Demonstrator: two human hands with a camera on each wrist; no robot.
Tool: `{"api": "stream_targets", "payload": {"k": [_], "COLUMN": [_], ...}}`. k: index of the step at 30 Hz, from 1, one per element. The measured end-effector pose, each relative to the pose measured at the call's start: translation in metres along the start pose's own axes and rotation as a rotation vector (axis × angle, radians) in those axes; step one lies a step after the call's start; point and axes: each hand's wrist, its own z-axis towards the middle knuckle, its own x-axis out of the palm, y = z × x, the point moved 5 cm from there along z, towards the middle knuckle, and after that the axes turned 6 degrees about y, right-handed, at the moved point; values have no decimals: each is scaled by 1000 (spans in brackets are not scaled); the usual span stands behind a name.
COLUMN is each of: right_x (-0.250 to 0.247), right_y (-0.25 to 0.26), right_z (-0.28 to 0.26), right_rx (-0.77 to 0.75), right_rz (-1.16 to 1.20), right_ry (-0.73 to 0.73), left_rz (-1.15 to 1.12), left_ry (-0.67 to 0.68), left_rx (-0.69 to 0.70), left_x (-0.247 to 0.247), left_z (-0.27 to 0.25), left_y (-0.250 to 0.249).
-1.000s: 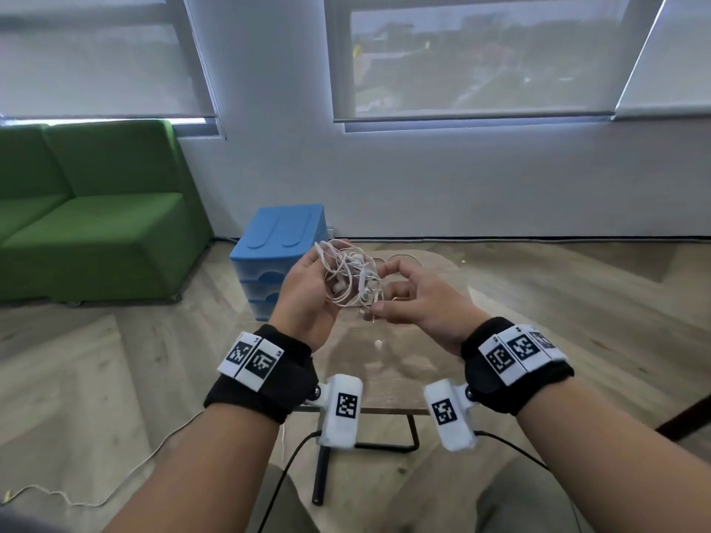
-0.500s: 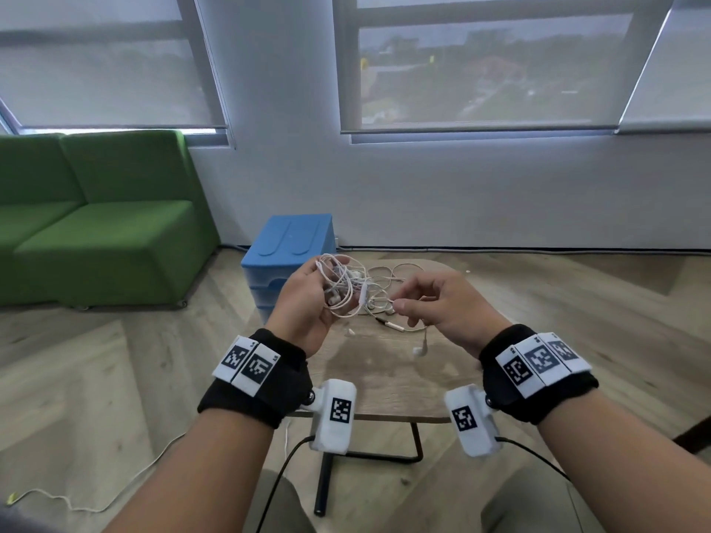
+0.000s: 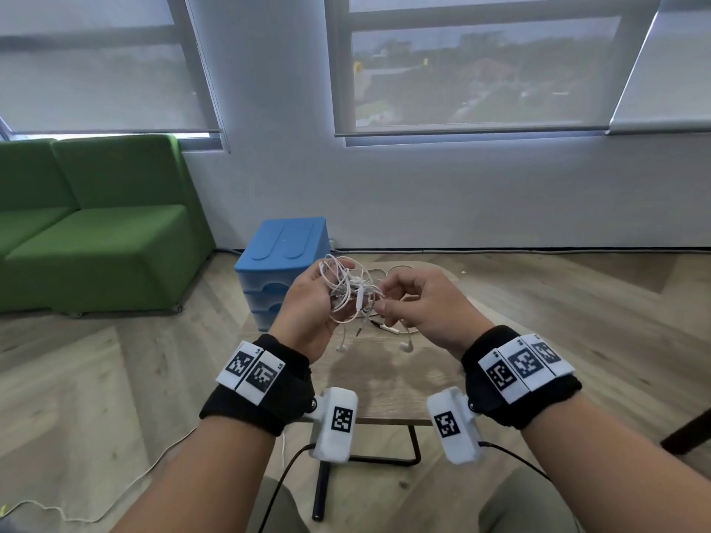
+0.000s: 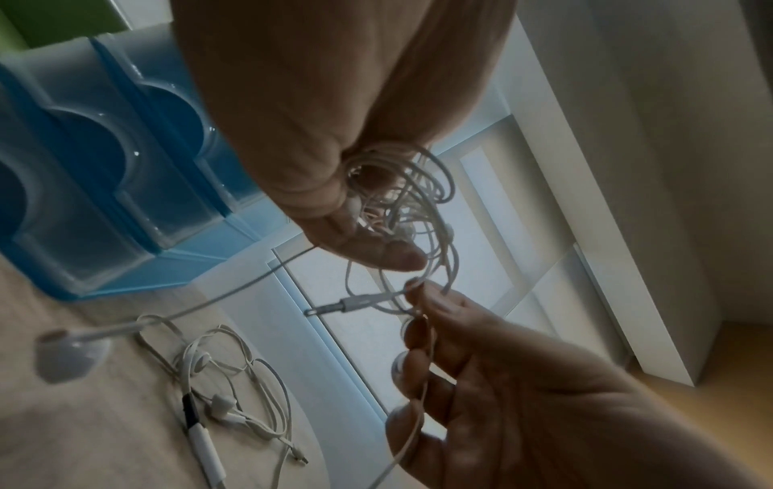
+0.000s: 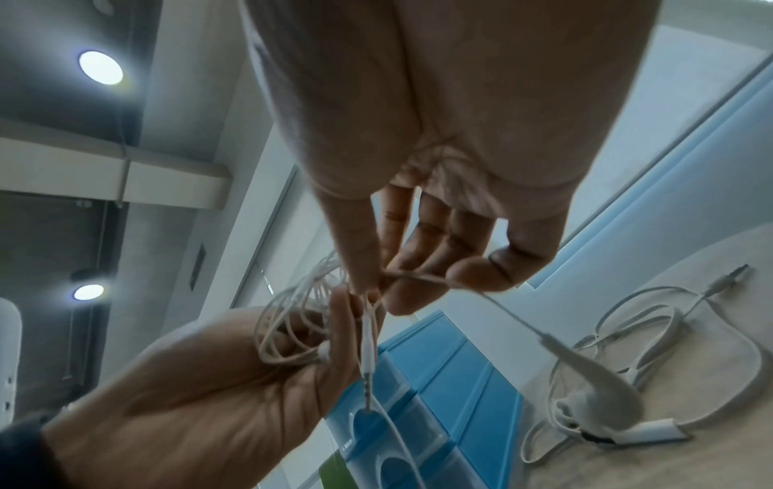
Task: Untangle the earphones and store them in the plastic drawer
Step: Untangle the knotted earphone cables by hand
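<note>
Two sets of white cable are in play, and the one that matters, the tangled earphones (image 3: 348, 288), is bunched in mid-air above the small table (image 3: 388, 382), nowhere near sorted. The left hand (image 3: 307, 307) grips the knot with its fingers curled round the loops, while the right hand (image 3: 421, 302) pinches a single strand between thumb and forefinger, right beside the bundle. The jack plug (image 4: 347, 302) hangs free below the fingers and two earbuds (image 3: 404, 346) dangle towards the tabletop, so a few ends look loose, but the coils in the left palm are thick. By my reading the untangling is in its early stretch, and storing is not yet begun.

The plastic drawer (image 3: 282, 271), a blue unit, stands just beyond the table with its drawers closed as far as I can see; one needs opening. A second earphone set (image 4: 234, 393) lies on the table, waiting. A green sofa (image 3: 96, 225) sits well off left. Loose ends could snag again.
</note>
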Motion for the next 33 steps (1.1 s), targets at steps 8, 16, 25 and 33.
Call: {"api": "stream_targets", "payload": {"k": [8, 16, 25, 33], "right_x": [-14, -24, -57, -74], "right_y": [4, 6, 11, -26], "right_z": [-2, 8, 5, 8], "right_rx": [-15, -47, -54, 114], "right_rz": [-20, -90, 358, 704], "right_ry": [-58, -188, -508, -664], "left_rz": [159, 256, 173, -146], "left_ry": [2, 50, 63, 167], "left_rx": [39, 26, -62, -32], "left_x": [-2, -6, -17, -8], "left_z": [-1, 4, 3, 1], "left_y": [-6, -4, 0, -5]}}
